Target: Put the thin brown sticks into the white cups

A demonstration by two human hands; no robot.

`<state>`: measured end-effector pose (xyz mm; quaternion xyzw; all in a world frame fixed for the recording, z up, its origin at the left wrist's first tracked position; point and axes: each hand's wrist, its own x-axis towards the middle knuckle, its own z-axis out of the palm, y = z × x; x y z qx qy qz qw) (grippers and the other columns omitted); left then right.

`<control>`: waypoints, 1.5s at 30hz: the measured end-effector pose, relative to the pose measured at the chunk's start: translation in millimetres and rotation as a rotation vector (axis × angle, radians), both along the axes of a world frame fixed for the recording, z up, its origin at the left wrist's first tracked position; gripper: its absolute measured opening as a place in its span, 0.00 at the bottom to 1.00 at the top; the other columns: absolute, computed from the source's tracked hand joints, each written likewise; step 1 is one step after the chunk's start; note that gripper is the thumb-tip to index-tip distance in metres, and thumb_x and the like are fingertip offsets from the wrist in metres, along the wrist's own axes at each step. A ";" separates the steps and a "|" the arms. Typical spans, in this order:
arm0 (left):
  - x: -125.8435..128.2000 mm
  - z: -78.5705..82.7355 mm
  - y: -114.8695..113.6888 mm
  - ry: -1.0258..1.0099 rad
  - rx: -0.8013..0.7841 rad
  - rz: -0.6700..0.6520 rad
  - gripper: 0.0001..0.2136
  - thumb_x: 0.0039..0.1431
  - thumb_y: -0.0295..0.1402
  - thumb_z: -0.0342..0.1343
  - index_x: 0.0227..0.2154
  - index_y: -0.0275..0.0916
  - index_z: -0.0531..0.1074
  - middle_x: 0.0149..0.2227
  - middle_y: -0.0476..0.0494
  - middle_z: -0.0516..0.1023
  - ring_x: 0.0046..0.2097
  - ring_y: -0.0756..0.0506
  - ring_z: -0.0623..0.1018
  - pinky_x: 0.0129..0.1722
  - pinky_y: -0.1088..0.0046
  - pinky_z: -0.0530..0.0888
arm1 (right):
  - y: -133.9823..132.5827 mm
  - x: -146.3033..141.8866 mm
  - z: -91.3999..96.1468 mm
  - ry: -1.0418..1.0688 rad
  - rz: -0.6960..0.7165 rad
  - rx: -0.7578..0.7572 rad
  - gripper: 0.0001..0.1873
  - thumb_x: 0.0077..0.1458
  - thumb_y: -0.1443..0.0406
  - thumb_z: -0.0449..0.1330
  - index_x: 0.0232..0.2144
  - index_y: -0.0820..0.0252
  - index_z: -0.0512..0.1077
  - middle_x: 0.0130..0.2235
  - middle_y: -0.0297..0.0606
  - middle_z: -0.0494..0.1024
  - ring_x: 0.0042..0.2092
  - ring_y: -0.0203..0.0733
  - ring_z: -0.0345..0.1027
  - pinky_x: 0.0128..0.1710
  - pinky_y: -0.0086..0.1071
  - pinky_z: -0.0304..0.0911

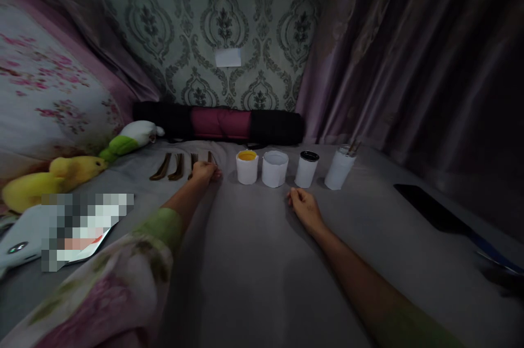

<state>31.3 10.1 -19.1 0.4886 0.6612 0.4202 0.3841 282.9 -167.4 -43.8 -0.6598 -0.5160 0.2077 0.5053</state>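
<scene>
My left hand [207,171] is closed at the lower end of the rightmost brown curved strip [209,156]. Its fingers hide most of that strip and part of the strip beside it [194,160]. Two more brown strips, one at the far left [161,168] and one next to it [177,168], lie in the same row. Loosely curled on the grey sheet, my right hand [303,205] shows nothing in it. Just beyond it stand a white tub of yellow [246,171], a wider white tub [274,172], a dark-topped white can [306,172] and a white-wrapped jar holding brushes [339,172].
A grey sheet [245,261] covers the surface. Plush toys [77,171] and a phone with a lit, blurred-out screen [85,241] lie left. A dark flat object [429,209] lies right. A black and maroon roll [221,123] lies along the patterned wall; curtains [393,53] hang right.
</scene>
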 end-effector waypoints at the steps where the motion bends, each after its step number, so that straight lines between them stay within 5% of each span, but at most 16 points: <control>1: 1.6 0.7 -1.4 -0.044 -0.006 0.009 0.03 0.51 0.23 0.51 0.30 0.32 0.66 0.21 0.45 0.72 0.25 0.49 0.76 0.26 0.76 0.73 | -0.1 -0.1 0.1 0.000 0.000 0.001 0.21 0.52 0.52 0.45 0.24 0.60 0.69 0.19 0.34 0.68 0.22 0.35 0.59 0.22 0.27 0.53; 14: 9.9 6.9 -29.7 -0.387 -0.047 -0.014 0.06 0.51 0.19 0.48 0.25 0.35 0.64 0.24 0.47 0.72 0.30 0.52 0.75 0.31 0.78 0.73 | 1.0 0.7 -1.7 -0.019 0.010 -0.002 0.21 0.53 0.53 0.45 0.24 0.60 0.69 0.19 0.33 0.68 0.22 0.35 0.59 0.23 0.27 0.52; 30: 23.3 2.5 -55.5 -0.715 -0.107 -0.090 0.08 0.51 0.18 0.47 0.21 0.31 0.66 0.20 0.46 0.70 0.22 0.55 0.71 0.23 0.83 0.69 | -0.6 0.6 -1.4 -0.021 0.020 0.013 0.22 0.52 0.52 0.45 0.24 0.61 0.69 0.19 0.33 0.67 0.22 0.34 0.59 0.23 0.27 0.53; 45: 34.3 0.8 -83.2 -0.835 -0.143 -0.121 0.11 0.52 0.14 0.46 0.22 0.31 0.68 0.21 0.47 0.70 0.23 0.56 0.70 0.23 0.85 0.69 | -1.6 0.5 -0.4 -0.001 0.027 0.002 0.21 0.52 0.52 0.46 0.25 0.61 0.69 0.21 0.35 0.69 0.23 0.35 0.60 0.24 0.28 0.54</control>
